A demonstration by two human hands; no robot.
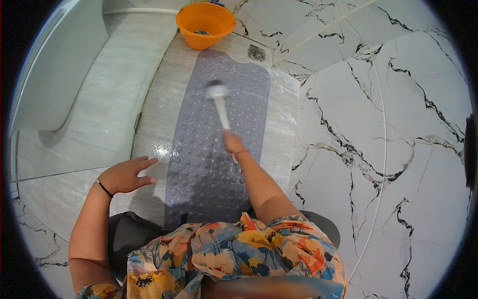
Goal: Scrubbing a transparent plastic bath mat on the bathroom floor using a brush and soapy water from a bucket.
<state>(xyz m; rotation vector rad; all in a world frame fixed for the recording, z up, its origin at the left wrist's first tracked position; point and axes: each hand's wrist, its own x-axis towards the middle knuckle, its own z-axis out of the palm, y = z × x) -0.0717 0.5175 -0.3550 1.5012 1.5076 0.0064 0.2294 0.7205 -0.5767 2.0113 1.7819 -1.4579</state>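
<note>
My right hand (234, 143) is closed around the white handle of a scrubbing brush (222, 108). The brush head is blurred and lies over the upper part of a wet, grey, bumpy bath mat (209, 149) on the floor. My left hand (130, 175) is empty, its fingers apart, over the floor tiles just left of the mat. A dark bracelet circles the left wrist. An orange bucket (205, 24) stands beyond the mat's far end, with something small and unclear inside.
A square metal floor drain (256, 53) lies right of the bucket. Glass shower panels (63, 74) stand at the left, along a curved edge on the wet tiled floor (149, 140). Marble-patterned wall tiles (336, 112) rise on the right, with a thin pale hose or cord (384, 130) across them.
</note>
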